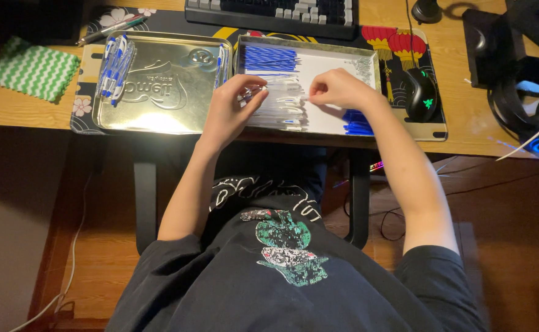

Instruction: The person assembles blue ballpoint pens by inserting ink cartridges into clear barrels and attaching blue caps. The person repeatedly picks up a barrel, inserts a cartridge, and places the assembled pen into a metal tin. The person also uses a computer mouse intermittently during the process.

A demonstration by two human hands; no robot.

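Head view | left hand (231, 114) and right hand (337, 90) pinching one clear pen barrel (285, 98) | over white-lined tray (334, 120)

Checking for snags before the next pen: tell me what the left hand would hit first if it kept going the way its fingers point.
The left hand points up and right across the tray. It would likely first meet the blue refills bundled at the far edge, though depth is hard to judge.

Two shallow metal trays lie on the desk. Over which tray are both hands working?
The right-hand tray, lined white and holding blue refills; left hand and right hand are both over it. The bare golden left-hand tray has neither.
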